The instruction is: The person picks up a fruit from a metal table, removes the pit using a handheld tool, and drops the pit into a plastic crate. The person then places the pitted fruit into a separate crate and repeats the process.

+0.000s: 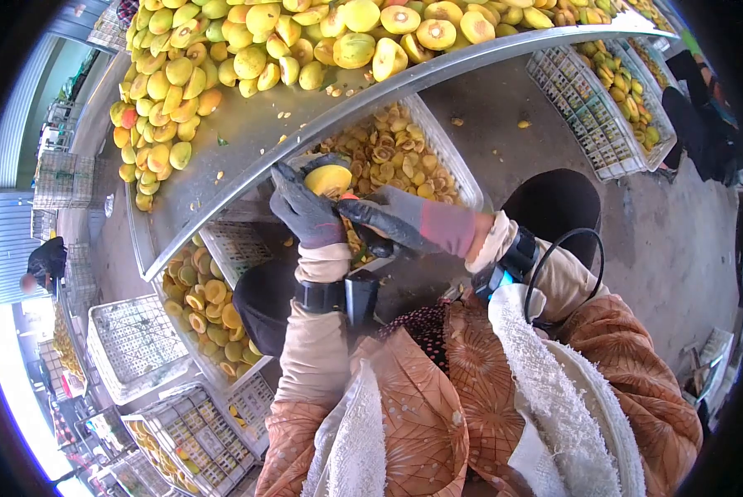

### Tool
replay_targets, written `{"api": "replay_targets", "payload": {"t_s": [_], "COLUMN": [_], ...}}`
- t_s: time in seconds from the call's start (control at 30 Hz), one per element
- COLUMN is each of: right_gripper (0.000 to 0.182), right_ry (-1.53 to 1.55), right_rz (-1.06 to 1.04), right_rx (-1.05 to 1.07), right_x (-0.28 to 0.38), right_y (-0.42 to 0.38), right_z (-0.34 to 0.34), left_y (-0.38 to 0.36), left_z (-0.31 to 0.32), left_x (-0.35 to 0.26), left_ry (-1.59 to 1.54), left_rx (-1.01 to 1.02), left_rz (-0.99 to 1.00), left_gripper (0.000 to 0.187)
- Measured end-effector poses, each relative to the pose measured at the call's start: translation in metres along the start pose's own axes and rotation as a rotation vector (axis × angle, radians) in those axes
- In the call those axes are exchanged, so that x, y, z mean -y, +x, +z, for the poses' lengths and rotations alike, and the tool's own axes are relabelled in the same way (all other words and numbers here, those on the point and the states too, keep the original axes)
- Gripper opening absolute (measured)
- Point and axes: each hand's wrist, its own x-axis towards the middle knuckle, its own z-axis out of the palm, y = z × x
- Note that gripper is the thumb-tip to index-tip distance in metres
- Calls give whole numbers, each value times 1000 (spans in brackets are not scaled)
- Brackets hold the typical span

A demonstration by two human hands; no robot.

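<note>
My left hand point(303, 203), in a grey and black glove, is closed around a yellow peach point(328, 180) near the table's front edge. Close against the fruit is my right hand point(392, 217), gloved the same way, with its fingers curled together. A small orange-red bit shows at its fingertips beside the peach; I cannot tell what these fingers grip. Both hands are over a white crate point(446, 141) holding cut peach pieces point(392, 153). Beyond them, a metal table point(247, 153) carries a large heap of halved peaches point(251, 58).
Below left of the table is a crate of peach halves point(210, 306). An empty white crate point(135, 344) stands farther left, with another crate point(193, 439) below it. At the upper right is a filled crate point(583, 116) by a person in dark clothes point(699, 124). Another person point(46, 261) is at far left.
</note>
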Motion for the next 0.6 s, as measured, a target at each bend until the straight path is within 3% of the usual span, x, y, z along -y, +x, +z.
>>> {"api": "replay_targets", "payload": {"t_s": [0.07, 0.1, 0.13, 0.2, 0.23, 0.3, 0.33, 0.37, 0.43, 0.47, 0.5, 0.53, 0.6], "right_gripper": [37, 35, 35, 33, 33, 37, 37, 40, 42, 43, 43, 43, 43], "right_ry": [125, 254, 254, 228, 228, 205, 201, 288, 375, 581, 788, 782, 641], "right_rz": [-61, -126, -121, -298, -291, 132, 133, 213, 299, 418, 538, 543, 346], "right_rx": [32, 62, 65, -96, -100, 259, 255, 321, 389, 469, 547, 552, 372], "right_x": [-12, -19, -22, -26, -20, -1, -3, -9, -26, -33, -38, -38, -35], "right_y": [6, 9, 10, 10, 7, 4, 6, 9, 18, 24, 28, 27, 19], "right_z": [3, 6, 11, 18, 14, -1, -2, -2, 1, 3, 5, 11, 25], "left_y": [9, -1, 1, 16, 17, 4, 1, -1, -2, -3, -3, -8, -12], "left_z": [-5, -5, -10, -25, -38, -29, -26, -27, -31, -34, -34, -31, -32], "left_x": [3, 6, 6, 13, 35, 10, -1, -3, -15, -19, -14, -11, -16], "left_ry": [-141, 15, 15, 19, 248, 275, 301, 195, 161, 132, -5, 5, 129], "left_rx": [20, 43, 39, 299, 328, 351, 375, 403, 423, 440, 332, 207, 209], "left_rz": [-160, 59, 56, -93, 163, 209, 266, 145, 111, 82, -39, 43, 185], "left_gripper": [49, 48, 48, 47, 38, 39, 43, 47, 47, 48, 49, 50, 50]}}
